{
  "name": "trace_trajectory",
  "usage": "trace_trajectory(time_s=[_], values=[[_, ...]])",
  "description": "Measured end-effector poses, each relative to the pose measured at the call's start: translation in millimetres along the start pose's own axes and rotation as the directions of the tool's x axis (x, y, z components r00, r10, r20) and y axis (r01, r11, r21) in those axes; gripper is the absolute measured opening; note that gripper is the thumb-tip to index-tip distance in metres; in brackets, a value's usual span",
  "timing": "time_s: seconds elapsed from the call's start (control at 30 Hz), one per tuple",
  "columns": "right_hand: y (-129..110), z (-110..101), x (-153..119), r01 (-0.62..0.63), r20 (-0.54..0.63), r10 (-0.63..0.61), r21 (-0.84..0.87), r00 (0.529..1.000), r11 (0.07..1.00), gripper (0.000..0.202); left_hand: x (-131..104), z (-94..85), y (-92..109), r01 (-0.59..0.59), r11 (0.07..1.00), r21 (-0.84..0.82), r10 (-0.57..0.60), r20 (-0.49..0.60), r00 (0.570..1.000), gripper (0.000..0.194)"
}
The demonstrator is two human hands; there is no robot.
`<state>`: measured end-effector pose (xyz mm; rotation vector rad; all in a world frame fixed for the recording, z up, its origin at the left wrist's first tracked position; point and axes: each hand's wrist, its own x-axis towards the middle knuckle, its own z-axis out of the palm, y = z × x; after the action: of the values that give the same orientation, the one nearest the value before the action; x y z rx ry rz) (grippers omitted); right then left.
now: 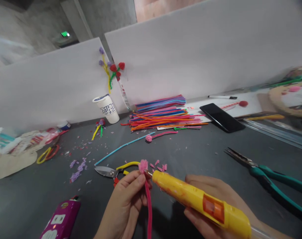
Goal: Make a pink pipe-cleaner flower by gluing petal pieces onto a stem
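Note:
Between the thumb and fingers of my left hand is a pink pipe-cleaner flower, its fluffy head at the top and its darker pink stem hanging down. My right hand is wrapped round a yellow glue gun. The metal nozzle meets the base of the pink head, or nearly so; exact contact is hard to tell. Small pink scraps lie just behind the nozzle. Scissors with yellow and red handles lie partly hidden behind my left hand.
Green-handled pliers lie at right, near a black phone. Pipe cleaners are heaped at the back beside a white cup. A purple power strip sits front left. A finished-looking pink piece and a blue pipe cleaner lie mid-table.

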<state>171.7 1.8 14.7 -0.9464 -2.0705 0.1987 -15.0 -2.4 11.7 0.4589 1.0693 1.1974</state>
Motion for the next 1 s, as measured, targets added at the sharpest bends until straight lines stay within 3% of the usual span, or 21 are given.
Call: trace_trajectory(time_s=[0.13,0.23,0.33,1.0], values=[[4,2,2,0.160,0.012,-0.159,-0.032,0.987,0.987,0.020,-1,0.5,1,-0.001,0.999,0.039,-0.001,0.054,0.999,0.011],[7,3,5,0.211,0.028,-0.210,-0.066,0.977,0.975,0.021,0,-1.3,0,-0.005,0.999,0.050,0.002,0.064,0.998,0.011],[8,3,7,0.227,0.026,-0.225,-0.122,0.974,0.966,0.022,1,-2.8,0,-0.006,0.999,0.051,0.002,0.067,0.998,0.010],[14,6,-2,0.159,0.096,-0.158,0.003,0.983,0.987,0.021,1,-1.5,-1,-0.023,0.999,0.041,0.021,0.059,0.998,0.009]])
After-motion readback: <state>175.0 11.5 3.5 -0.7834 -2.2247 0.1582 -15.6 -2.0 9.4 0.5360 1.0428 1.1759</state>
